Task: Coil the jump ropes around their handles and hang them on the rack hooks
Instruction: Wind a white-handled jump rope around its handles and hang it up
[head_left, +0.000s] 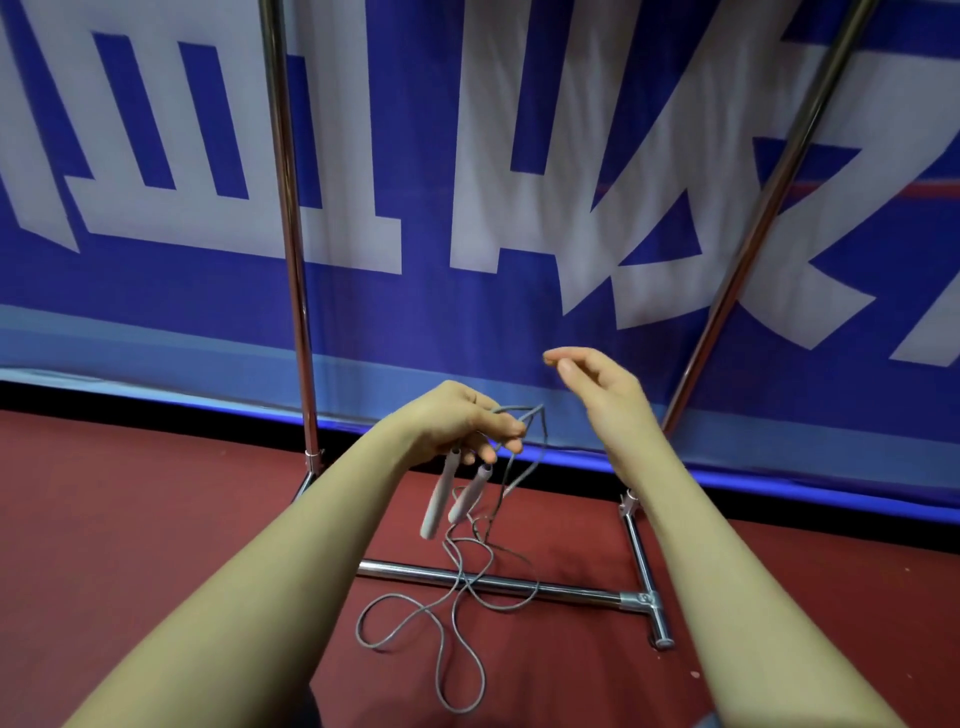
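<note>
The left hand grips the top ends of 2 pale handles, its fingers curled round them and round a short loop of the grey rope. Both handles hang down from the hand, side by side and slightly tilted, their lower ends free in the air above the rack base bar. The loop at the hand pokes out to the right of the fingertips, and from there 2 strands drop toward the base bar.

Below the handles the rope falls in loose tangles. Part of it crosses over the base bar, and the rest lies in open loops on the red floor on the near side of that bar. None of it is wound round the handles.

The right hand is raised above and to the right of the left hand, well apart from the rope. It holds nothing; its fingers are relaxed and a little bent, with thumb and forefinger tip close together.

The rack is chrome tubing: 2 uprights rise from the base bar, 1 left of the hands and 1 right, and a T-joint foot sits at the bar's right end. Its hooks are out of view. Behind the rack hangs a blue banner with large white characters.
</note>
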